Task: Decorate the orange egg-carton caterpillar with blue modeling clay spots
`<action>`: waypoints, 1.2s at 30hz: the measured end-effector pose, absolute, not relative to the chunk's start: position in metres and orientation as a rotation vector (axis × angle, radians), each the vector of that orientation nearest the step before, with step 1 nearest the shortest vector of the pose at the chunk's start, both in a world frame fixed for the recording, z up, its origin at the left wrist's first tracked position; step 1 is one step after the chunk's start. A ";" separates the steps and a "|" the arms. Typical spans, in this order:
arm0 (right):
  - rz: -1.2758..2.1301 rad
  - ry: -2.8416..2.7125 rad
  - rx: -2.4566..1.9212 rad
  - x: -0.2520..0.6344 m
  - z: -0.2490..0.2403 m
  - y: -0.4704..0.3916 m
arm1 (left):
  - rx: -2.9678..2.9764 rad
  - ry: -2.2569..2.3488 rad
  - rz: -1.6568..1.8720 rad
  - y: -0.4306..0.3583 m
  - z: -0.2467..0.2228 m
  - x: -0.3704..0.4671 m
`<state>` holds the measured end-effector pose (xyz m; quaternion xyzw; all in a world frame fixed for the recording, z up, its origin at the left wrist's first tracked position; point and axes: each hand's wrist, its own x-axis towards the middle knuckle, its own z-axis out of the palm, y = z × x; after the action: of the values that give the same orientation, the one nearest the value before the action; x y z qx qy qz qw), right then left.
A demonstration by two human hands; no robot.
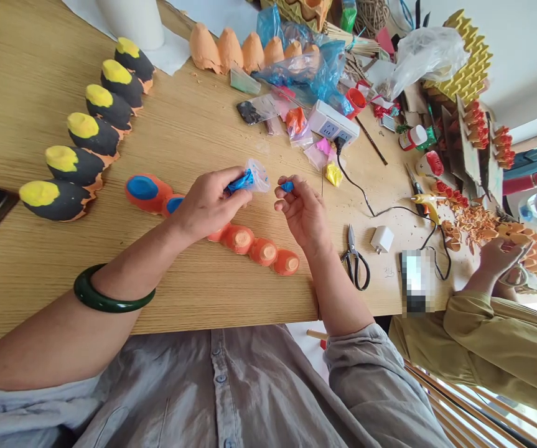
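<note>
Blue lump (287, 186) pinched in right grip (304, 214), bag (259, 177) held in left grip (208, 202)
Lump might be dropped if loosely pinched.

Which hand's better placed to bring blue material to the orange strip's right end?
Probably the right hand: it pinches a blue piece near that end; the left hand holds the plastic bag.
</note>
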<state>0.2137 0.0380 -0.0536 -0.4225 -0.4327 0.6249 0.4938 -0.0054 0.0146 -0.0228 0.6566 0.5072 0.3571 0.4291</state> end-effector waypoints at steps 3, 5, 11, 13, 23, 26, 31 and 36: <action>1.511 -1.058 -0.996 0.212 -0.052 0.036 | 1.521 1.315 0.889 0.014 -0.019 -0.004; 1.500 -1.083 -0.994 0.212 -0.050 0.035 | 1.462 1.277 0.943 0.014 -0.016 -0.003; 1.483 -1.141 -0.966 0.215 -0.050 0.035 | 1.301 1.103 0.998 0.011 -0.005 -0.001; 1.493 -1.121 -0.964 0.216 -0.051 0.036 | 1.265 1.079 1.000 0.010 -0.003 0.001; 1.463 -1.168 -0.953 0.206 -0.044 0.028 | 1.326 1.144 0.994 0.011 -0.008 0.003; 1.453 -1.202 -0.949 0.203 -0.046 0.025 | 1.468 1.146 0.923 0.009 -0.012 0.003; 1.484 -1.148 -0.949 0.208 -0.050 0.029 | 1.558 1.223 0.910 0.010 -0.016 0.001; 1.566 -0.994 -0.990 0.211 -0.053 0.035 | 1.434 1.261 1.007 0.014 -0.017 0.000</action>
<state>0.2111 0.0347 -0.0533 -0.4086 -0.4104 0.6464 0.4968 -0.0003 0.0136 -0.0171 0.5856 0.5151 0.4114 0.4718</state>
